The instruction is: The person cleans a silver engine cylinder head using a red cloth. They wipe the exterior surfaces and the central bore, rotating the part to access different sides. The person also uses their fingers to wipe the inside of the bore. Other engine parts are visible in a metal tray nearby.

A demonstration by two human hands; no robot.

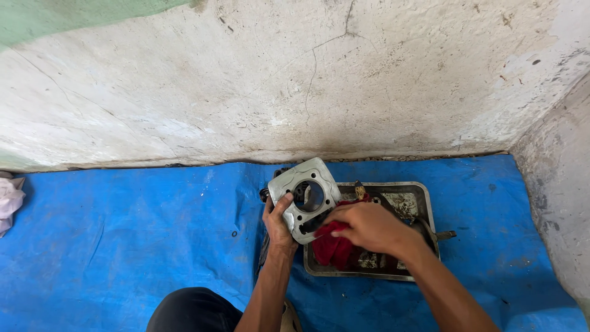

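left hand (pixel 278 222) fingers clamp the metal cylinder block (pixel 305 198) above the tray (pixel 424 206) while right hand (pixel 367 226) fingers press a red rag (pixel 332 247) against it, wiping.

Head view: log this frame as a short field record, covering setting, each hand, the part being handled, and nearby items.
Setting: blue tarp on the ground against a cracked, stained wall
Left hand: grips the left edge of a grey metal engine cylinder block, held tilted up
Right hand: presses a red rag against the block's lower face
Under hands: dirty metal tray, rag partly over it
Other: pale cloth at far left edge
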